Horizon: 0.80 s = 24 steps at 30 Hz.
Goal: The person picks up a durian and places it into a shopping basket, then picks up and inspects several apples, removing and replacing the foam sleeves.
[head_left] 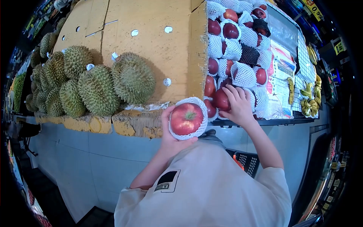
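My left hand [172, 132] is wrapped round a red apple [186, 120] in a white foam net [204, 113], held up in front of my chest with its stem end facing me. Over the fruit display, my right hand [237, 106] grips a darker red apple [221, 100] at the near edge of the rows. Its fingers curl over the top, and that apple shows no net. Around it lie several apples in white foam nets [242, 75], and a few sit in black nets [249, 55].
Several durians [98, 90] are piled at the left on a worn yellow cardboard box [147, 41]. Right of the apples lie newspaper [280, 83] and bananas [310, 106] on a wire rack. A black basket [249, 162] is beside my body, below the display edge.
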Tool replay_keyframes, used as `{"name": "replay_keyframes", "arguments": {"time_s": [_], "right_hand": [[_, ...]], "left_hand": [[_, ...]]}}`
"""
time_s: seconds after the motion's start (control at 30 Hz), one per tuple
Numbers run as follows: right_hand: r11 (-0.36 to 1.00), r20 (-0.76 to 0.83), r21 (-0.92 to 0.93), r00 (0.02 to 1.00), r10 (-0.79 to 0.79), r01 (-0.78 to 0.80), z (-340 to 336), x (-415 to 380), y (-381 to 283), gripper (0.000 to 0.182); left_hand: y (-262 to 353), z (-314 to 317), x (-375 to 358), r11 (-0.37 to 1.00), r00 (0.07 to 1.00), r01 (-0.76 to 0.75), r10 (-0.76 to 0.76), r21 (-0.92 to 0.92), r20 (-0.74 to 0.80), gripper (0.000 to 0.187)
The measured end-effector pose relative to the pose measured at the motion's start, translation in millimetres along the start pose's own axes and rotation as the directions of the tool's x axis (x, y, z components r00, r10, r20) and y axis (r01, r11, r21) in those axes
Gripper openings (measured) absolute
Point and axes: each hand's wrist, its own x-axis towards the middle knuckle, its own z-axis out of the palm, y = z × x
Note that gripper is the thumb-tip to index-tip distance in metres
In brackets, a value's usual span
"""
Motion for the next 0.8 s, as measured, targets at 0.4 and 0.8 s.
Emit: {"name": "replay_keyframes", "arguments": {"time_s": [0.4,0.8], "right_hand": [[0.841,-0.268,0.519,0.905,0.331,-0.153,16,-27,-1,0.087],[0.982,-0.281,0.078,0.941,0.188,-0.173,34,-13,-8,0.082]], "left_hand": [[-1,-2,4,1.0,0.999,0.008,-0.009,-0.025,-0.037,0.102],[-8,5,8,0.997,0.997,0.075,-0.075,-0.004,0.004,0.102]]}}
